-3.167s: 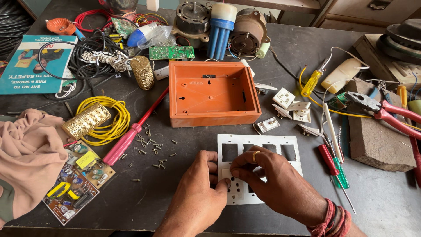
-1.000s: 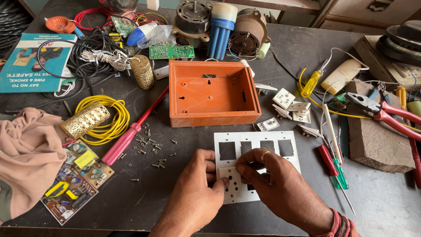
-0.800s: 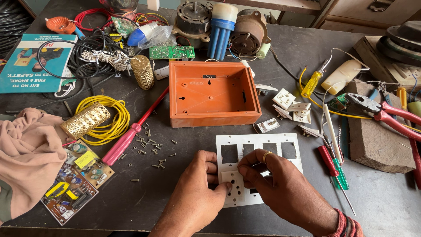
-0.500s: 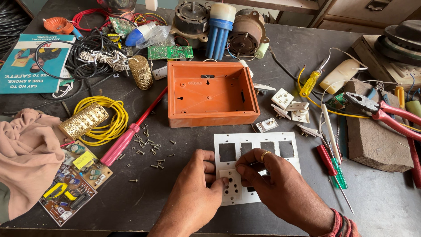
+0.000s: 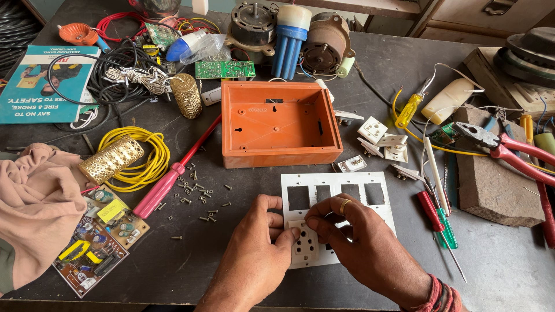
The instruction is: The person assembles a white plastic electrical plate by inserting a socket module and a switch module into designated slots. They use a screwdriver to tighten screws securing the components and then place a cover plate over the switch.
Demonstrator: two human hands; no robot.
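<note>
A dark, cluttered workbench point(image 5: 509, 271) was seen from above. An orange plastic box point(image 5: 281, 123) sat open at the centre of the frame, and nothing could be seen inside it. To its left lay a red-handled screwdriver point(image 5: 173, 173), a coil of yellow wire point(image 5: 151, 157) and scattered small screws point(image 5: 199, 193). At the lower left a circuit board point(image 5: 98, 242) was seen beside a pink cloth point(image 5: 34, 214). To the right of the box, loose white sockets point(image 5: 381, 138) were strewn; red-handled pliers point(image 5: 509, 153) lay at the far right.

At the lower centre a white switch plate point(image 5: 370, 193) with square cut-outs lay flat on the bench. A white socket module point(image 5: 305, 242) was held at the plate's lower left part. It was pinched by the thumb and fingers of the left hand point(image 5: 254, 254) on its left edge, and by the curled fingers of the right hand point(image 5: 361, 242) on its upper right. The plate's lower right portion was covered by the right hand.
</note>
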